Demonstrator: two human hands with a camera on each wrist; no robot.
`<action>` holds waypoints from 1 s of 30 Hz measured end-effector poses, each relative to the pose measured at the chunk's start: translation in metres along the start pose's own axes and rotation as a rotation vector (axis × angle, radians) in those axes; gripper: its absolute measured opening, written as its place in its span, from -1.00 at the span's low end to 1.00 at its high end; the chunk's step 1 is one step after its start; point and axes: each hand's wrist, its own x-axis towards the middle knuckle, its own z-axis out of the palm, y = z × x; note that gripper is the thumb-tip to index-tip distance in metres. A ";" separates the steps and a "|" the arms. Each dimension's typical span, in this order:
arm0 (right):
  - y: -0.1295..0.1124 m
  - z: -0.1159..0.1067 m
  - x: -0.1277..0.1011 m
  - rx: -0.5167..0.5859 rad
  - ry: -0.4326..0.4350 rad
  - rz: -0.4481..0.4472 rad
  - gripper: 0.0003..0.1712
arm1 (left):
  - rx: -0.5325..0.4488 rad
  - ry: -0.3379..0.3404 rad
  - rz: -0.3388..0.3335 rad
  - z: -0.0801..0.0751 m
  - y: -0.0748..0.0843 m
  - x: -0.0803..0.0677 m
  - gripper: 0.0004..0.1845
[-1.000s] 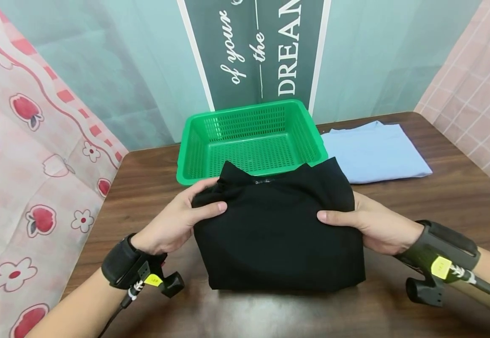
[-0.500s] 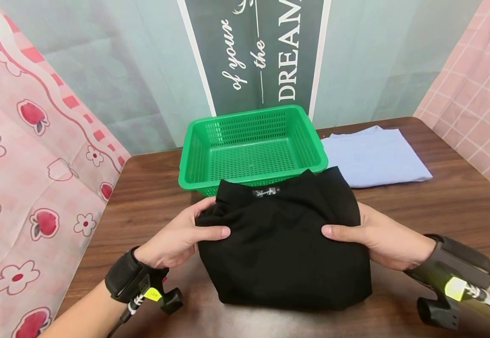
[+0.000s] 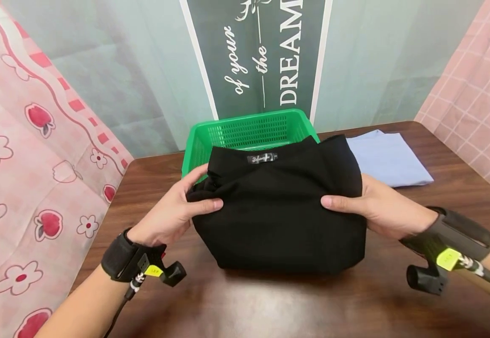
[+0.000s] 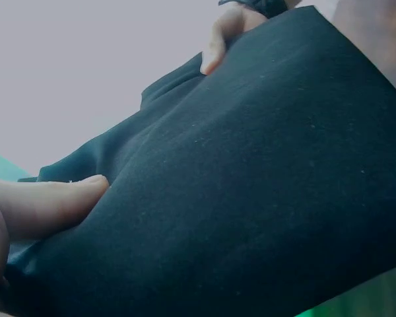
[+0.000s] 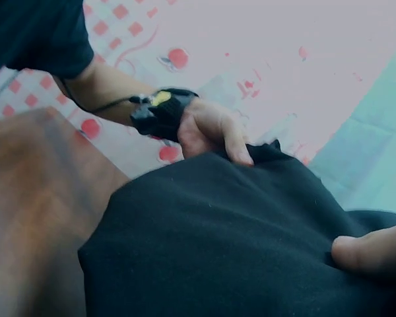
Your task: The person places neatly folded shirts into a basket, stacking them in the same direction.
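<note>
Reading what writing there is: the dark banner (image 3: pixel 266 51) behind the bench shows white lettering, "of your", "the" and "DREAM", cut off at the top edge of the head view. Your folded black garment (image 3: pixel 279 211) carries a small black neck label (image 3: pixel 262 158) with pale script too small to make out. Yellow tags sit on both of your wrist straps, but their print cannot be read.

Your left hand (image 3: pixel 173 213) pinches the left edge of the black garment, thumb lying on top of the cloth and the other fingers curled round behind the bunched corner. Your right hand (image 3: pixel 380 209) grips the right edge the same way, thumb flat on top and fingers underneath, hidden by the cloth. The left wrist view shows your thumb (image 4: pixel 49 205) pressed into the fabric; the right wrist view shows the other thumb (image 5: pixel 369 254) doing likewise.

The garment sits between your two hands, its far edge with the label standing in front of the green basket (image 3: pixel 245 129) and hiding most of it, its near edge low over the brown bench (image 3: pixel 270 305). A folded light blue cloth (image 3: pixel 390 157) lies on the bench just right of the basket.
</note>
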 end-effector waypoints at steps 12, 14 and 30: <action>-0.034 -0.017 0.051 0.046 0.012 -0.063 -0.52 | 0.123 0.124 0.036 -0.019 0.041 0.012 -0.16; -0.040 -0.021 0.059 0.049 0.008 -0.083 -0.49 | 0.139 0.130 0.044 -0.023 0.051 0.016 -0.16; -0.072 -0.050 0.125 -0.118 0.132 -0.077 -0.54 | 0.135 0.161 0.224 -0.052 0.093 0.077 -0.14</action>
